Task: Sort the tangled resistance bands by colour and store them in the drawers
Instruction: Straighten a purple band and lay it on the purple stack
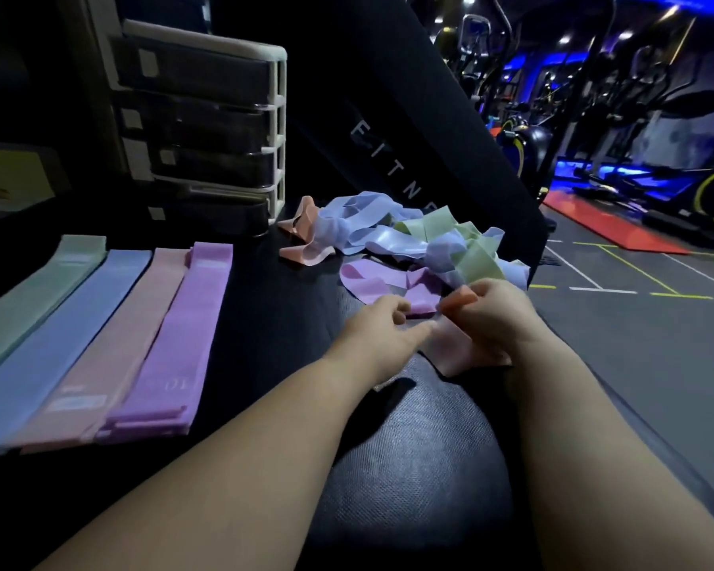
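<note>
The black worktop [409, 447] ends at 3 o'clock. Drawers [207, 129] stand at 11 o'clock and sorted bands [100, 344] lie at 9, with open room beside them. The tangled bands [409, 241] lie at 1 o'clock, near that edge. A hard tug could drag them off. The right hand [495, 319] pinches a pink band [458, 356]. I cannot tell if the left hand [380, 327] grips anything.

A drawer unit [207, 129] is set at the far left of the surface [409, 447]. Four flat bands [100, 344] are laid side by side at the near left. A tangled pile [396, 236] is heaped to their right. A loose band [454, 352] is placed just near of the pile, between the left grip [382, 327] and the right grip [495, 319].
</note>
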Demonstrator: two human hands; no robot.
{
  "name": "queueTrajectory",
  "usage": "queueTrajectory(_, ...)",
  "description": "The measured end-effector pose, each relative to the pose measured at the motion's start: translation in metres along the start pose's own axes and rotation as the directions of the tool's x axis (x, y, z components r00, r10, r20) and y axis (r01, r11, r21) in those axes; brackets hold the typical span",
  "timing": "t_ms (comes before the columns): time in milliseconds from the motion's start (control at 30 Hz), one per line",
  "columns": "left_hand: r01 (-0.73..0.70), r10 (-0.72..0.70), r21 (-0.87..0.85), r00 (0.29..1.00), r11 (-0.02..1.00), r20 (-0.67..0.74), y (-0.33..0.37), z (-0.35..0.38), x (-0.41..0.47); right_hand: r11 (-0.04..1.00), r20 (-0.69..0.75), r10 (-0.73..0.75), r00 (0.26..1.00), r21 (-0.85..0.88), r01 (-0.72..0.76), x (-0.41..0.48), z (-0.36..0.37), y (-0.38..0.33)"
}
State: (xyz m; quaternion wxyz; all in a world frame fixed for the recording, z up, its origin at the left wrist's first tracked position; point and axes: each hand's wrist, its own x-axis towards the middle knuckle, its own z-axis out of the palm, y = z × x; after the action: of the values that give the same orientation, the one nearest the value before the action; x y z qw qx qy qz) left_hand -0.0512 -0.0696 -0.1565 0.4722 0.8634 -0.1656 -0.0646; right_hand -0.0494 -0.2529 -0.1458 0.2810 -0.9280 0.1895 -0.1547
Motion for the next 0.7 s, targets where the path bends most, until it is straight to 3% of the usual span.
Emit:
queueTrajectory(100, 0.007, -0.005, -0.091, 1.000, 0.996, 0.016, 0.001, -0.005, -0.002, 0.942, 0.066, -0.004, 0.998, 0.335, -0.018, -0.008, 0.000, -0.024)
queueTrajectory(233, 0.031, -0.020, -0.419, 0.999, 0.908, 0.032, -0.005, -0.016, 0.001, 0.837, 0.199, -0.116, 0.973, 0.548, -0.012, -0.019, 0.000, -0.056)
queueTrajectory(333, -0.008, -0.044, -0.586, 0.996, 0.810, -0.075, -0.008, -0.033, 0.005, 0.712, 0.269, -0.176, 0.947, 0.699, -0.067, -0.019, -0.001, -0.086)
queueTrajectory(567, -0.083, -0.195, -0.803, 0.951, 0.589, -0.242, -0.011, -0.062, 0.012, 0.648, 0.271, -0.335, 0.902, 0.761, 0.012, 0.001, 0.012, -0.127)
queueTrajectory(700, -0.124, -0.240, -0.825, 0.924, 0.551, -0.299, -0.014, -0.066, 0.015, 0.459, 0.232, -0.423, 0.876, 0.888, -0.013, 0.001, 0.035, -0.109)
